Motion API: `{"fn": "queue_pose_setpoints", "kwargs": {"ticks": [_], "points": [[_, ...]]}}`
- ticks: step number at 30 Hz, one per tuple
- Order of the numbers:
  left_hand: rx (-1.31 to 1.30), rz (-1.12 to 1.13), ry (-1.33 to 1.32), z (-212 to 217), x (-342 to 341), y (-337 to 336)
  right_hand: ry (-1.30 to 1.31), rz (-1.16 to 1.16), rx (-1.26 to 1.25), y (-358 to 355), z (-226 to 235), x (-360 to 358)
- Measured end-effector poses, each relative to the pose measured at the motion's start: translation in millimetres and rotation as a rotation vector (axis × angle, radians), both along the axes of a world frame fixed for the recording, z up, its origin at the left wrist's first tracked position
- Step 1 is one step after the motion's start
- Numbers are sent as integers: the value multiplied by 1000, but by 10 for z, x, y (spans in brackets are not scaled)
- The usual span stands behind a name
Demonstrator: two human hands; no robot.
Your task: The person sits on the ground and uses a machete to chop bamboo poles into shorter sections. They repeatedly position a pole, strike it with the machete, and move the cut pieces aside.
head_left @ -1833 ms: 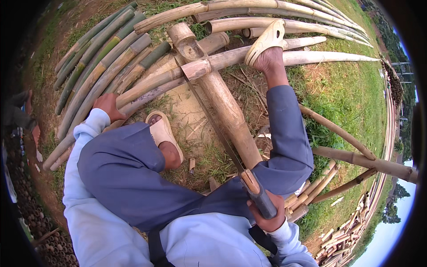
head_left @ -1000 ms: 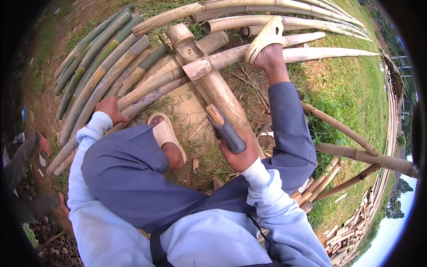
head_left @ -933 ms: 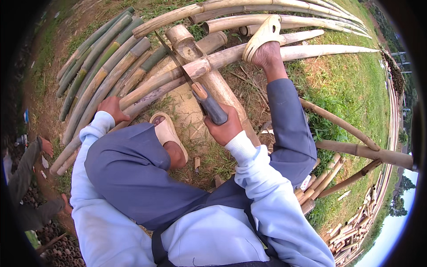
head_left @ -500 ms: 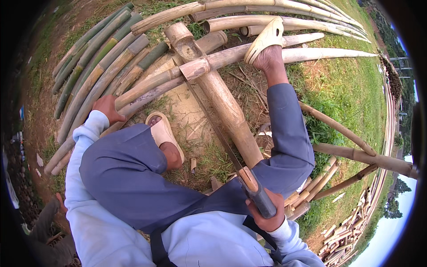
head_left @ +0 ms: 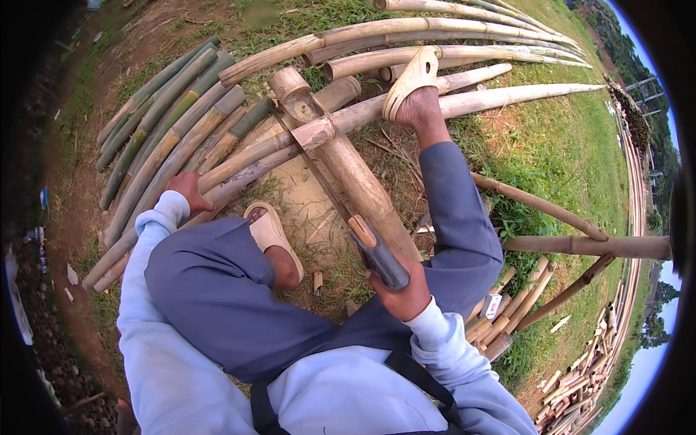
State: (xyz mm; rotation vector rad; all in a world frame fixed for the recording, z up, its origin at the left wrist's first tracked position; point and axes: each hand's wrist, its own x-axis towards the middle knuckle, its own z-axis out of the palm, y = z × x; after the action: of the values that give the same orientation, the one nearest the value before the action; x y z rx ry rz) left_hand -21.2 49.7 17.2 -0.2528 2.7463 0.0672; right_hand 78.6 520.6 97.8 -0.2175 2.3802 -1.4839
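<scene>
Handsaw with dark metal blade and black-and-wood handle (head_left: 360,230): right hand (head_left: 406,291) clamped on handle. Blade crosses long tan bamboo pole (head_left: 250,155) just left of thick bamboo support log (head_left: 362,181). Left hand (head_left: 188,191) clamped on pole, farther left. Open ground (head_left: 304,196) separates blade from beige sandal (head_left: 272,233), left. White tag (head_left: 492,305), right, near: red print too small to read.

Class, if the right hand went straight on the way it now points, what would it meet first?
Following the saw blade, the right hand would probably meet the bamboo pole the blade crosses, though depth is unclear.
</scene>
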Motion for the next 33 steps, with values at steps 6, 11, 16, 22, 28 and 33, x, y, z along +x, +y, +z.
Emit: {"fn": "queue_pose_setpoints", "kwargs": {"ticks": [6,11,16,22,28,33], "points": [[38,-27,184,80,107,180,-84,-29,59,347,460,612],[36,-41,-52,126,-119,247,177,-79,-54,-430,-670,-751],[78,-41,-97,185,-83,79,96,-11,17,-799,-647,-1212],[104,-45,134,60,149,32,94,-72,21,-773,-997,-1092],[75,13,251,157,248,13,129,-90,3,-752,-827,-1078],[40,79,215,215,196,-8,179,-59,-65,-721,-1018,-1078]]}}
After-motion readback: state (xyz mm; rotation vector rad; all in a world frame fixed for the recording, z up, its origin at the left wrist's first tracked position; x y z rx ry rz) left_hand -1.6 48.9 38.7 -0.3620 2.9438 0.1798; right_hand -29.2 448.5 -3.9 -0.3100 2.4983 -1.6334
